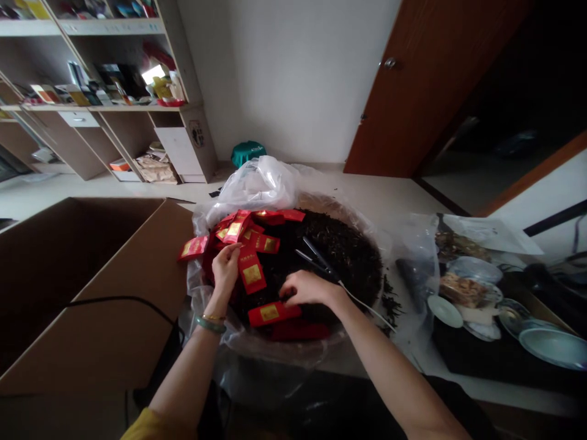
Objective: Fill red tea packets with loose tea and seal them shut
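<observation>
A round, plastic-lined container holds dark dried leaves (351, 244) that look like tea. Red packets with gold labels lie over its left side. My left hand (225, 269), with a jade bangle at the wrist, is closed in a pinch beside a red packet (236, 227); what its fingertips hold is unclear. Below them rests another red packet (252, 272). My right hand (308, 287) is curled down at the leaves, fingertips closed and partly hidden, just above a red packet (274, 313). A black hair-straightener-like tool (318, 256) with a white cord lies on the leaves.
An open cardboard box (132, 287) stands at the left. Clear plastic sheeting (257, 183) bunches around the container's rim. Spilled leaves (391, 302) dot the floor at right, near bowls (553, 347) and bags. Shelves (132, 107) and a wooden door (426, 79) are behind.
</observation>
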Demonstrator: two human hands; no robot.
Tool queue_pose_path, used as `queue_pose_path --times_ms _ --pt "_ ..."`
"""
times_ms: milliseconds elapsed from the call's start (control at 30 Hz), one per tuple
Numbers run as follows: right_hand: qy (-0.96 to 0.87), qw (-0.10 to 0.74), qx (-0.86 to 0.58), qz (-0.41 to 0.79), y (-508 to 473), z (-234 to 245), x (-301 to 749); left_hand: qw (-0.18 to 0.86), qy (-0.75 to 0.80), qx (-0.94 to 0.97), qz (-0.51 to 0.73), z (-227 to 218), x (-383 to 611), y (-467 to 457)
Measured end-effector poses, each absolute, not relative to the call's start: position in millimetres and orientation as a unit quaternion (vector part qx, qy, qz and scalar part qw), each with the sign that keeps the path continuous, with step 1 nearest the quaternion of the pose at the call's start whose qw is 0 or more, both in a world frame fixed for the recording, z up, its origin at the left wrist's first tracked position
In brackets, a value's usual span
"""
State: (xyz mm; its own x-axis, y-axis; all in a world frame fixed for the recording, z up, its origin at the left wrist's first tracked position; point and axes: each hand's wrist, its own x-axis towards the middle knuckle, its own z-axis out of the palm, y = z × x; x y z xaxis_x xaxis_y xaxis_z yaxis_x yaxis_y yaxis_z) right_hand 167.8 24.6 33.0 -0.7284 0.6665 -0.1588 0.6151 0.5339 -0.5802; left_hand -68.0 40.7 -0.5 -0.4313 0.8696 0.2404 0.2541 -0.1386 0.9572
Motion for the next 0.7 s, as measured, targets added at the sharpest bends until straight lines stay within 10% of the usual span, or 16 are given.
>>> queue_pose_path --times_ms 700 --pt "-0.871 -0.046 -0.345 0.345 22 11 153 0.556 0.411 0.297 0.658 32 -31 46"
